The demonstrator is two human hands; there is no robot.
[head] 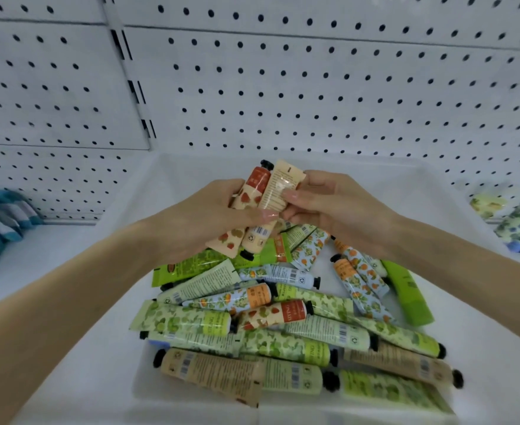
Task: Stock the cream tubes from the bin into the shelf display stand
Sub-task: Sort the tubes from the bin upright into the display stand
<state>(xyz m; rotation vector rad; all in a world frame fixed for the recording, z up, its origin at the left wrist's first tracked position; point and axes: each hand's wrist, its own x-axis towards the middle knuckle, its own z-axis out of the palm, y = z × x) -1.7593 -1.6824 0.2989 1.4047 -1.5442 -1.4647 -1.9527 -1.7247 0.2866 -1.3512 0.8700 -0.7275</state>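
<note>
Nearest, a heap of soft plastic cream tubes (pixel 283 345) in leafy green, tan and blue floral prints, each with a black cap, lies loose in the white plastic bin (pixel 375 191). Above it the left hand (pixel 203 219) curls round a bundle of peach strawberry-print tubes (pixel 261 191), while the right hand (pixel 329 207) pinches one of them between thumb and fingertips. They look light, squashy and glossy, so likely slippery; mid-body is the safest hold. Beyond stands a white pegboard wall (pixel 314 96); no display stand shows.
</note>
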